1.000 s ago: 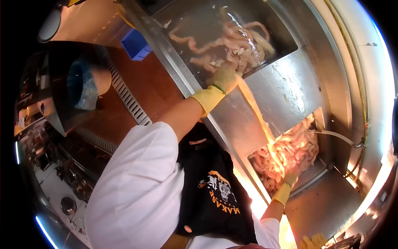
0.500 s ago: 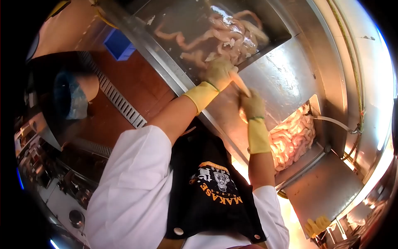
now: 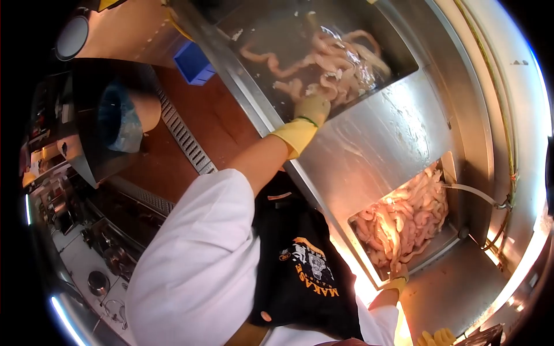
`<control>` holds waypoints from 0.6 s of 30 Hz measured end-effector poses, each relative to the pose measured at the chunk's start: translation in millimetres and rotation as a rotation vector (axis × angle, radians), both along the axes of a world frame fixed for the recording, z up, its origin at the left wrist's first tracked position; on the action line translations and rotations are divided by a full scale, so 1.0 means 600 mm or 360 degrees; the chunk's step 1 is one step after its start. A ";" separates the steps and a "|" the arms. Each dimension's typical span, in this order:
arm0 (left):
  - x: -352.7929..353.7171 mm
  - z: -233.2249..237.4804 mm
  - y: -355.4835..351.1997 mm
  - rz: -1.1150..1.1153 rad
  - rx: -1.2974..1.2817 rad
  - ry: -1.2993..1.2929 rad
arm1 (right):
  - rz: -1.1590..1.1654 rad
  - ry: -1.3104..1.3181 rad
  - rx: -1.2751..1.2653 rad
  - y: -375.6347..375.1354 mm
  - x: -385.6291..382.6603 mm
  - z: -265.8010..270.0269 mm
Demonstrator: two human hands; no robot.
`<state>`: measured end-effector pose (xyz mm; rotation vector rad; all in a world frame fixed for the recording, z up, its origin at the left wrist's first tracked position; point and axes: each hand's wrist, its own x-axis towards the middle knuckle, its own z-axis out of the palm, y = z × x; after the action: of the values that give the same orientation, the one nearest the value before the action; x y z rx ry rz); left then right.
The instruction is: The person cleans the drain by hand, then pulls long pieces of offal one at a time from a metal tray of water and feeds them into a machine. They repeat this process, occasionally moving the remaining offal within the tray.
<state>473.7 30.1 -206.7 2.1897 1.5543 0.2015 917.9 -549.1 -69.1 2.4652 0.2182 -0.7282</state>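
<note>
My left hand (image 3: 313,109), in a yellow glove, is curled at the near edge of the left basin (image 3: 415,72). Its fingers close on pale, tube-like strands (image 3: 340,69), which lie piled in cloudy water. Farther down and to the right, my gloved right hand (image 3: 397,278) is at the lower corner of a second basin. It grips the end of a strand that hangs over from a heap of pinkish strands (image 3: 404,219). Its fingertips are partly hidden.
A metal ledge (image 3: 369,150) separates the basins. A thin hose (image 3: 473,193) reaches the second basin from the right. Yellow gloves (image 3: 435,337) lie at bottom right. On the left are a blue crate (image 3: 195,63), a lined bin (image 3: 124,118) and a floor drain (image 3: 184,141).
My right hand has moved from beside my left hand down to the second basin's lower corner. The strand between my hands is gone from there. The view has shifted slightly.
</note>
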 end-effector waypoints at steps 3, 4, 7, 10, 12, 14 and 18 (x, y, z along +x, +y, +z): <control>-0.029 0.248 0.051 -0.0009 -0.0351 0.0227 | -0.0474 -0.0099 0.1072 0.084 -0.040 -0.058; -0.037 0.266 0.063 -0.0162 -0.0465 0.0386 | -0.0654 -0.0061 0.1591 0.141 -0.074 -0.078; -0.124 0.185 0.190 -0.0376 -0.0454 0.0536 | -0.0421 0.0104 0.2365 0.397 -0.249 -0.068; -0.216 0.070 0.322 -0.0312 -0.0344 0.0645 | 0.0145 0.0419 0.2370 0.624 -0.440 0.023; -0.255 0.093 0.324 -0.0573 -0.0377 0.0675 | 0.1133 -0.0106 0.1535 0.674 -0.510 0.015; -0.262 0.084 0.309 -0.0915 -0.0420 0.0609 | 0.1077 -0.0213 0.1486 0.700 -0.568 -0.011; -0.204 0.040 0.256 -0.1704 -0.0442 0.0298 | 0.1038 -0.0243 0.1688 0.728 -0.611 -0.019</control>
<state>351.6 183.5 -183.0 2.5047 0.2774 -0.5250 551.5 -112.2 -80.7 3.0319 1.5953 -0.1009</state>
